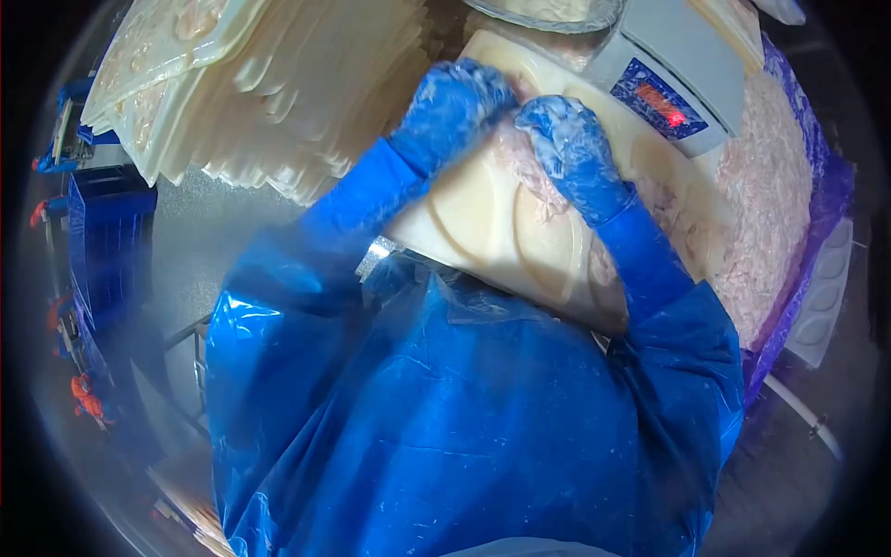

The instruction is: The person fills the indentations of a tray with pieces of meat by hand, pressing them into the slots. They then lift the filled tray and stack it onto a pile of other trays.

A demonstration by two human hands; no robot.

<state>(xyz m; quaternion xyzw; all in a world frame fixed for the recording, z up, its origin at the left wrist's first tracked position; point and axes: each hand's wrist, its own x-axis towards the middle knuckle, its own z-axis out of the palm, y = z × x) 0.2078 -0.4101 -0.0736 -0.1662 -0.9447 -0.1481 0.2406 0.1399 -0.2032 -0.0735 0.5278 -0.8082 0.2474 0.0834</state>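
Note:
My left hand (461, 102), in a blue glove smeared with pale paste, is closed over the upper part of a cream mould tray (464, 209). My right hand (571, 148), gloved alike, is closed beside it with curled fingers. Pale pink minced meat (526, 167) shows between the hands and against their fingers; how much lies inside each fist is hidden. Rounded hollows mark the tray, and some toward its right hold meat. The tray lies just beyond my blue apron (464, 399).
A scale (668, 84) with a lit red display stands beyond the tray, below a metal bowl (557, 14). On the right, a large heap of minced meat (766, 204) lies on purple plastic sheeting (831, 200). Many cream trays (278, 93) are stacked at upper left, near a blue crate (111, 241).

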